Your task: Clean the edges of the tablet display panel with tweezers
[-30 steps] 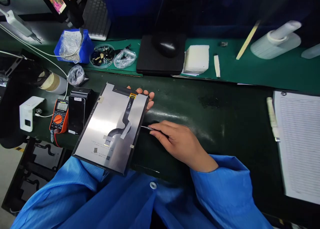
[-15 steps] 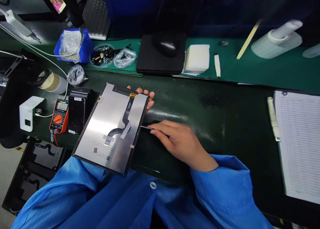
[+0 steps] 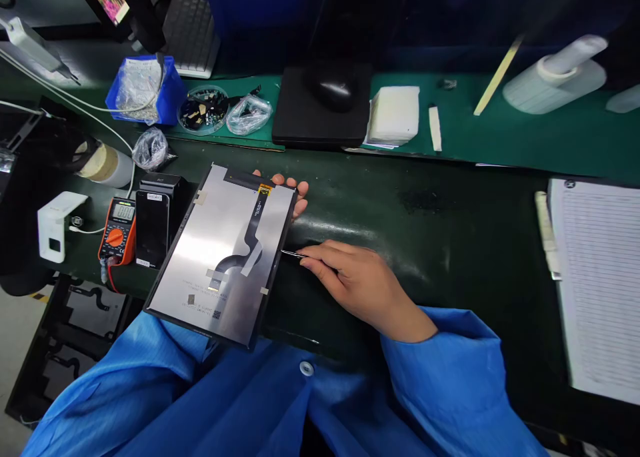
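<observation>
A tablet display panel [image 3: 200, 234] lies tilted across my left hand [image 3: 300, 197], its silvery back facing up. Only the fingertips of that hand show, curled past the panel's far right edge; the palm is hidden underneath. A black flex cable [image 3: 254, 227] curves over the back, held by strips of tape. My right hand [image 3: 357, 280] pinches a thin metal pointed tool, likely tweezers [image 3: 294, 254]. The tool's tip meets the panel's right edge, though whether it goes into the edge I cannot tell.
To the left stand an orange multimeter [image 3: 117, 234], a black phone [image 3: 153, 227] and a blue bin [image 3: 167, 94]. A mouse [image 3: 331, 87], white wipes [image 3: 395, 114] and a pump bottle [image 3: 550, 87] sit along the back. A lined sheet [image 3: 600, 277] lies at right.
</observation>
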Tool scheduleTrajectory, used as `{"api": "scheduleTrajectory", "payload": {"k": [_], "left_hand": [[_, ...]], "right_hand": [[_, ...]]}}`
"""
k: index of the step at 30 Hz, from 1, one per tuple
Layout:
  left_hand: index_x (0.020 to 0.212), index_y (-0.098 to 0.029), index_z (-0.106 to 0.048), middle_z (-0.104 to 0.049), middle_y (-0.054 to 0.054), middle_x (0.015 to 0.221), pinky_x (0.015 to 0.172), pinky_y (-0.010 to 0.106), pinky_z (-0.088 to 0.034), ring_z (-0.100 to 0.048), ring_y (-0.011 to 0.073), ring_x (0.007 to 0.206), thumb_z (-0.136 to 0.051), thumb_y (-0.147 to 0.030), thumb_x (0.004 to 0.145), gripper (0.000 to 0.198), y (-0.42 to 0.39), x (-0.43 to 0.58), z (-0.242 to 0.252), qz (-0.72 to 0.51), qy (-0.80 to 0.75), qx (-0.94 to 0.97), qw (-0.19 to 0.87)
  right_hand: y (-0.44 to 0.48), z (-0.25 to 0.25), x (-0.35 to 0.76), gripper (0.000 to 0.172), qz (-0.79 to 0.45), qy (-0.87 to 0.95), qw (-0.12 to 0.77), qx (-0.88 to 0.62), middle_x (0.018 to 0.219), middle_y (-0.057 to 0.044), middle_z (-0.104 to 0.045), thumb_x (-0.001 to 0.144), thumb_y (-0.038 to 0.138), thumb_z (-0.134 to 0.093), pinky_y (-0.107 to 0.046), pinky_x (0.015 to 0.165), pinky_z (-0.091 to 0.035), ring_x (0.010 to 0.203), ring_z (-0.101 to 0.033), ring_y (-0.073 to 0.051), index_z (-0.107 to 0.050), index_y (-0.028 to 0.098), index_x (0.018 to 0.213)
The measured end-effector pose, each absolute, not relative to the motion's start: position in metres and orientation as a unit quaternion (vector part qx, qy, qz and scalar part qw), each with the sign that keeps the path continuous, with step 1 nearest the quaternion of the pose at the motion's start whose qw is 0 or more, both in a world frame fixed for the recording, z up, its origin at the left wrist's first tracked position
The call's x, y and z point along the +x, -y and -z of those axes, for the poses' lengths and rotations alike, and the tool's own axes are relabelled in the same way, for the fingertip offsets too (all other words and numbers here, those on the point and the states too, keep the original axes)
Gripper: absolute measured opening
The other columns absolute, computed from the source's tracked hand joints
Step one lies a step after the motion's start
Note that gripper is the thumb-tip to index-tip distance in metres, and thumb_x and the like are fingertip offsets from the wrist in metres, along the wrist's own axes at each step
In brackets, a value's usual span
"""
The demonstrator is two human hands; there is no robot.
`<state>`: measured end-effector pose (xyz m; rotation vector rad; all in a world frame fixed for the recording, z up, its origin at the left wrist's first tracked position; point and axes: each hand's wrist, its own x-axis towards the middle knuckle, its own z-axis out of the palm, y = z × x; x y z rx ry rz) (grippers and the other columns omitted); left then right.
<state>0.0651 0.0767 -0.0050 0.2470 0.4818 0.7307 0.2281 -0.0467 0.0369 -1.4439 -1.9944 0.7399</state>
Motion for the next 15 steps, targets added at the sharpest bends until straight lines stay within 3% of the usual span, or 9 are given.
{"api": "scheduleTrajectory", "payload": {"k": [4, 15], "left_hand": [[0.087, -0.024, -0.063, -0.064, 0.001, 0.103, 0.099, 0.034, -0.054, -0.058, 0.0179, 0.121, -0.041, -0.056, 0.093, 0.039, -0.0776, 0.0649, 0.0054, -0.346, -0.22, 0.114, 0.905], [0.087, -0.025, -0.063, -0.064, -0.001, 0.101, 0.096, 0.03, -0.053, -0.06, 0.0148, 0.117, -0.04, -0.055, 0.094, 0.039, -0.0777, 0.0648, 0.0054, -0.342, -0.199, 0.1, 0.913]], "right_hand": [[0.0479, -0.0382, 0.2265, 0.016, -0.295, 0.716, 0.3, -0.556, 0.089, -0.002, -0.077, 0.095, 0.028, -0.058, -0.028, 0.067, -0.056, 0.076, -0.072, -0.017, -0.07, 0.024, 0.105], [0.0484, -0.0371, 0.2271, 0.02, -0.283, 0.728, 0.294, -0.551, 0.087, -0.002, -0.077, 0.097, 0.029, -0.055, -0.029, 0.065, -0.056, 0.074, -0.072, -0.018, -0.072, 0.024, 0.106]]}}
